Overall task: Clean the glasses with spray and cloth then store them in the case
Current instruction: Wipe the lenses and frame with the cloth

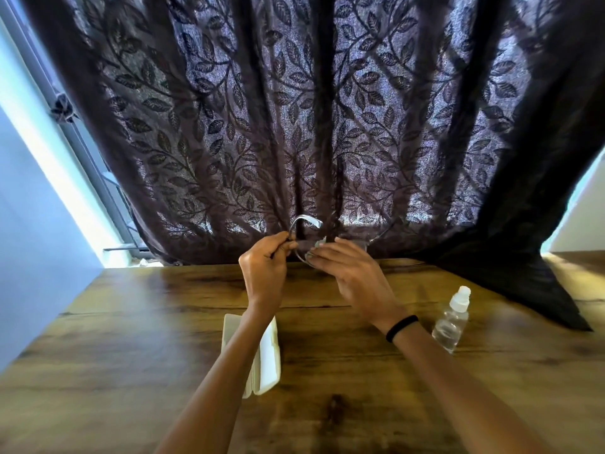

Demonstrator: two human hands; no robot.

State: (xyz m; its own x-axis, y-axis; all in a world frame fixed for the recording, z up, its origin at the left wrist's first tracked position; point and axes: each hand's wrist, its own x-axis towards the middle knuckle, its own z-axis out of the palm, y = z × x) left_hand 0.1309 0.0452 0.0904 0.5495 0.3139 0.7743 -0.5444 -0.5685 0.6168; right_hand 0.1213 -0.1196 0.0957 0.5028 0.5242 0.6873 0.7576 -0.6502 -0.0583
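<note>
I hold the glasses [306, 224] up above the far part of the wooden table [131, 322], in front of the curtain. My left hand [265, 267] pinches the left side of the frame, whose temple arm curls upward. My right hand [347, 267] presses a small grey cloth [319, 245] against a lens; most of the cloth is hidden under the fingers. The white glasses case [268, 362] lies open on the table under my left forearm. A clear spray bottle [453, 319] with a white cap stands to the right of my right wrist.
A dark leaf-patterned curtain [311, 126] hangs behind the table, and its right end drapes onto the tabletop [523, 283]. A window frame [82, 152] and a pale wall stand at the left.
</note>
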